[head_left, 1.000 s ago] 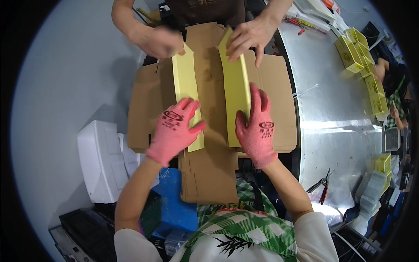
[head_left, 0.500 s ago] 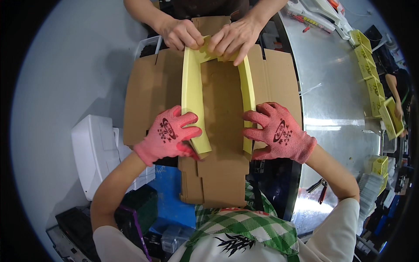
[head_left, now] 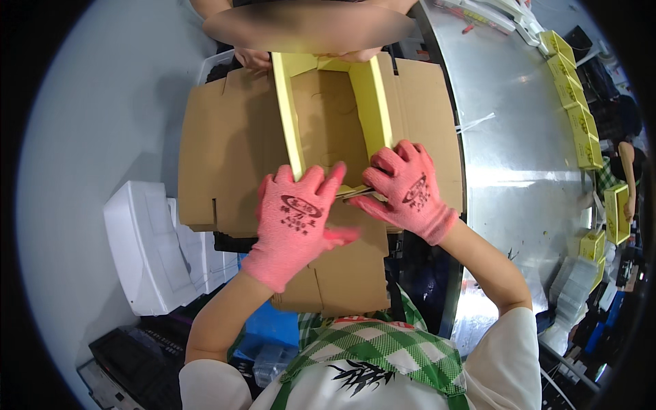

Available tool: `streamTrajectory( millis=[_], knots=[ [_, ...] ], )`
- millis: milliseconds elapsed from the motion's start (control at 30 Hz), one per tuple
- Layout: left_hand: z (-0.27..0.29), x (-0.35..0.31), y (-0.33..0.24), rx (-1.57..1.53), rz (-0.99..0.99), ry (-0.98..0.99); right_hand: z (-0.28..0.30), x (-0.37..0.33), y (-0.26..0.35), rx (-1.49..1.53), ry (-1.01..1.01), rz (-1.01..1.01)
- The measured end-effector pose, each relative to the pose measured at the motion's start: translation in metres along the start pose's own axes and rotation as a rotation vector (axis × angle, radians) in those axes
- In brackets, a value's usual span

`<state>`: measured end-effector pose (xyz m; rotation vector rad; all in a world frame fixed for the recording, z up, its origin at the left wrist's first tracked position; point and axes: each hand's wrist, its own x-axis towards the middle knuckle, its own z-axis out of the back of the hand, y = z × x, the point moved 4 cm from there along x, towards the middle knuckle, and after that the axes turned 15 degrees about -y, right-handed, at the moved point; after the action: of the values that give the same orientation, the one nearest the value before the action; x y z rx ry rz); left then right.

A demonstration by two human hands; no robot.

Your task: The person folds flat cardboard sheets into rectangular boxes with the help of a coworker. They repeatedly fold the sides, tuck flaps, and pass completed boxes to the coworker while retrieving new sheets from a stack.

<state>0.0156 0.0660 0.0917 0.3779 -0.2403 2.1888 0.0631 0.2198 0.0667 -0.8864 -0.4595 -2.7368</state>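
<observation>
A yellow cardboard box [head_left: 374, 113] with raised walls stands in front of me; brown shows inside it. My left hand [head_left: 290, 219], in a pink glove, lies at the box's near left corner, fingers spread and thumb held away. My right hand [head_left: 408, 191], gloved alike, grips the near right corner, its thumb at the folded near flaps [head_left: 355, 192] and its fingers over the side wall. Across from me, a co-worker's hands [head_left: 253, 59] hold the far end, partly hidden behind a blurred patch. Flattened brown cardboard [head_left: 232, 150] lies under the box.
To the right runs a metal table [head_left: 506, 164] with a row of yellow boxes [head_left: 585, 140] along its far side. Another person at the far right holds a yellow box [head_left: 618, 213]. A white plastic container [head_left: 147, 249] stands at the left by the wall.
Both my hands moved inward from the side walls to the near end, where the walls are now folded across. The co-worker's hands shifted farther back, and the scene moved slightly left.
</observation>
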Motion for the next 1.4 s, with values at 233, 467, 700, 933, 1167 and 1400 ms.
streamTrajectory(
  millis=[233,467,700,933,1167,1400],
  knots=[
    [-0.016,-0.003,0.025,0.028,0.096,-0.233,0.01,-0.023,0.003,0.545,-0.149,-0.223],
    [-0.019,-0.003,0.026,-0.004,0.096,-0.29,0.002,-0.114,0.047,0.197,0.229,0.392],
    [-0.013,-0.004,0.038,-0.277,0.119,-0.169,0.031,-0.019,0.014,0.211,-0.353,0.036],
    [-0.036,-0.052,0.074,-0.846,0.19,-0.27,-0.008,0.013,-0.003,0.5,-0.44,-0.509],
    [-0.026,-0.023,0.035,-0.651,0.483,-0.712,0.004,0.029,0.003,0.102,-0.126,-0.093],
    [-0.007,-0.016,0.031,0.016,0.2,-0.444,0.012,0.044,0.002,-0.099,0.194,0.068]
  ],
)
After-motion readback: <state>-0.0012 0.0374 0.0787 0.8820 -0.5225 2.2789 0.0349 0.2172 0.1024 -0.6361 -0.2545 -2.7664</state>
